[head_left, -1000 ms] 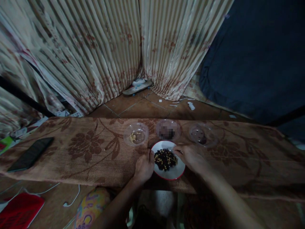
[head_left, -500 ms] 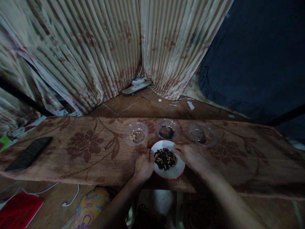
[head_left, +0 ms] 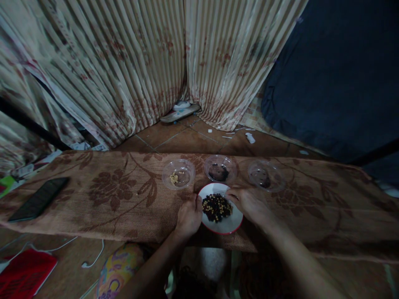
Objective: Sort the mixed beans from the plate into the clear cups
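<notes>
A white plate with a red rim point(head_left: 229, 226) lies on the cloth-covered table and carries a heap of mixed dark and pale beans point(head_left: 216, 207). My left hand point(head_left: 188, 216) rests closed against the plate's left edge, thumb on the rim. My right hand point(head_left: 249, 202) hovers at the plate's upper right edge, fingers curled in a pinch over the beans; what they hold is too small to see. Behind the plate stand three clear bowls: the left bowl point(head_left: 178, 174) with pale beans, the middle bowl point(head_left: 220, 168) with dark beans, the right bowl point(head_left: 266, 175) with a few dark bits.
A black phone point(head_left: 38, 198) lies at the table's left end. Striped curtains point(head_left: 124, 70) hang behind, with a sandal point(head_left: 181, 113) on the tiled floor. A red book point(head_left: 25, 276) and a white cable point(head_left: 93, 259) lie on the floor at lower left. A dark fabric point(head_left: 336, 74) fills the right.
</notes>
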`<move>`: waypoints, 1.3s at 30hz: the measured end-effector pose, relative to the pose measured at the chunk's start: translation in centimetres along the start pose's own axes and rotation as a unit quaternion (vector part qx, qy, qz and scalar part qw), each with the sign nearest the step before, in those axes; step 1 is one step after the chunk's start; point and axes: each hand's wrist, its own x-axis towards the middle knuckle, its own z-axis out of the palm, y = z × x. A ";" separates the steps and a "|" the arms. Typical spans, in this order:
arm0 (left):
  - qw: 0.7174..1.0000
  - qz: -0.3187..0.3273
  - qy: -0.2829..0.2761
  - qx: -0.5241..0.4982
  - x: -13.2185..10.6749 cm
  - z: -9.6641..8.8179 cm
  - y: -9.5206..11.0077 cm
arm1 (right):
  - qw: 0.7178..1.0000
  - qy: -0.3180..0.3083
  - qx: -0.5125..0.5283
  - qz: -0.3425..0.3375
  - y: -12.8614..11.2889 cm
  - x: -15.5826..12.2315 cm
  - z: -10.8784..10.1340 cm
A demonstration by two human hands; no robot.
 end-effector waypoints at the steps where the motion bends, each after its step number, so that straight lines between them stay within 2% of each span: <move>1: 1.000 -0.002 -0.001 0.000 0.0 0.0 0.0 | 1.000 -0.001 0.005 -0.001 0.0 0.0 0.0; 9: 1.000 -0.002 -0.002 -0.008 0.0 0.2 -0.1 | 1.000 -0.003 -0.015 0.017 -0.4 0.1 -0.4; 39: 1.000 -0.011 -0.010 -0.010 0.0 0.0 0.0 | 1.000 -0.001 -0.013 0.018 -0.6 0.0 -0.5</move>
